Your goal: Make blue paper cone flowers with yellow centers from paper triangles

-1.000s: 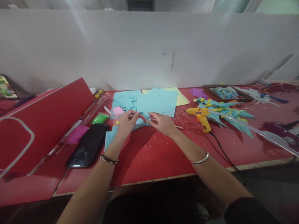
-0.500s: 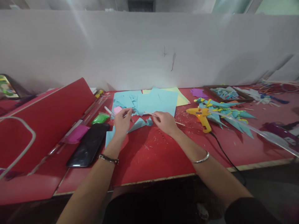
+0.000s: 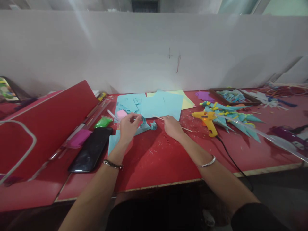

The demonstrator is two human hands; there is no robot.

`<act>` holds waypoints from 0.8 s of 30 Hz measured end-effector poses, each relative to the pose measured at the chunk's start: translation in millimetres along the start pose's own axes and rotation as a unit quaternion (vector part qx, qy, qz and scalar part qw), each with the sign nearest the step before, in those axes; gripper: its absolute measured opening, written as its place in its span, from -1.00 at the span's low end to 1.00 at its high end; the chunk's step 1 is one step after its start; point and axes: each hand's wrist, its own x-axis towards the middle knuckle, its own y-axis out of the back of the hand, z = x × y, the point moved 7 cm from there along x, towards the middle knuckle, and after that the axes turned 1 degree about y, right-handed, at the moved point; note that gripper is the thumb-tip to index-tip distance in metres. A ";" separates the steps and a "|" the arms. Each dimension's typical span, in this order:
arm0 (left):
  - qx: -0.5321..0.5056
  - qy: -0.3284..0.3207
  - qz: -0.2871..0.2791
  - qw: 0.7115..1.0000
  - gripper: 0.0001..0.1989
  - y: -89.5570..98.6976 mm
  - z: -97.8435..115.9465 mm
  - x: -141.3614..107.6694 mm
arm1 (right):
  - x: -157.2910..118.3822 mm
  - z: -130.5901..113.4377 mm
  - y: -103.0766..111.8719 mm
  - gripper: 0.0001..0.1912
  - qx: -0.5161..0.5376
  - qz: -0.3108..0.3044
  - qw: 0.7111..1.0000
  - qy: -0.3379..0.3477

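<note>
Pinched in my left hand [image 3: 129,125] is a curled blue paper strip [image 3: 144,122], its loop standing out past the fingertips. My right hand [image 3: 172,127] is closed round a thin wooden stick [image 3: 187,129], whose pointed end pokes out toward the left hand. Between the hands, on the table, lies a small crumpled blue paper piece [image 3: 153,125]. A flat blue paper piece [image 3: 114,141] is partly covered by my left wrist. Behind the hands rest blue paper sheets [image 3: 161,104] and a pink paper pad [image 3: 121,114].
To the right are a yellow glue gun [image 3: 209,122] with its cord, finished blue paper cones with yellow trim [image 3: 247,126] and a tray of scraps [image 3: 255,101]. On the left lie a black phone [image 3: 90,152], a green packet [image 3: 103,122] and a leaning red board [image 3: 55,128].
My left hand has moved slightly right and its curled blue paper strip now shows clearly. My right hand and the stick have shifted a little to the right.
</note>
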 end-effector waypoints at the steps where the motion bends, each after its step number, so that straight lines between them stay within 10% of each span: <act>1: 0.009 -0.006 -0.009 1.000 -0.81 -2.0 1.2 -0.9 | 0.3 -0.4 2.8 -0.63 0.001 0.014 1.000 0.001; 6: 0.012 -0.019 -0.043 0.999 -0.80 -9.4 3.2 -4.6 | -2.7 -19.6 27.2 -0.68 0.120 0.118 0.980 0.104; 10: -0.032 -0.023 -0.089 0.995 -0.83 -15.8 9.2 -8.0 | -9.2 -36.6 26.2 -0.59 0.251 0.082 0.948 0.180; 24: -0.063 -0.067 -0.091 0.992 -0.79 -16.1 13.7 -8.2 | -2.5 -31.4 22.6 -0.75 0.382 0.088 0.903 0.174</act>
